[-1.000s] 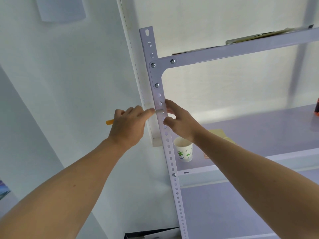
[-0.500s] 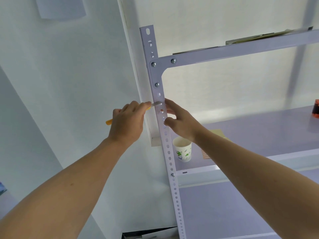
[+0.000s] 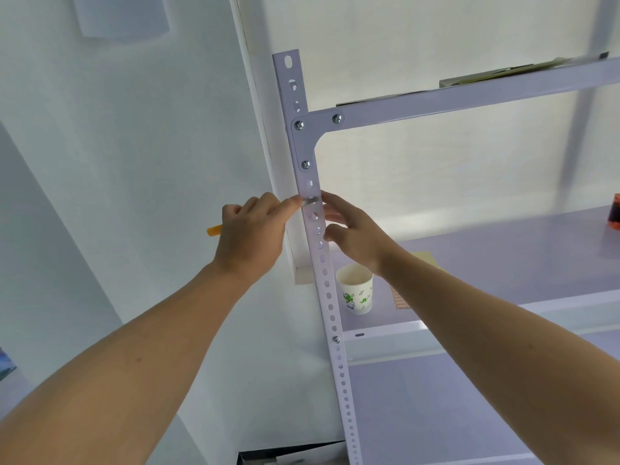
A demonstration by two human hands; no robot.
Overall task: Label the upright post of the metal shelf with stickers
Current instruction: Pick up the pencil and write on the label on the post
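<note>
White wall [image 3: 134, 162] | perforated post [image 3: 332, 317] | left hand [image 3: 251, 236] pinches sticker [image 3: 310, 201] | right hand [image 3: 355, 236] touches post, relaxed

post [image 3: 330, 297] upright at centre frame | sticker [image 3: 310, 201] on post, above mid-frame | left hand [image 3: 250, 233] left of post, touching sticker, pen [image 3: 214, 230] in it | right hand [image 3: 352, 233] right of post | cup [image 3: 356, 293] on shelf [image 3: 503, 263], below right hand

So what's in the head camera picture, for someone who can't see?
The left hand, gripping an orange-ended tool, holds a small grey strip against the white holed shelf post; the right hand touches the post. A paper cup stands behind.
</note>
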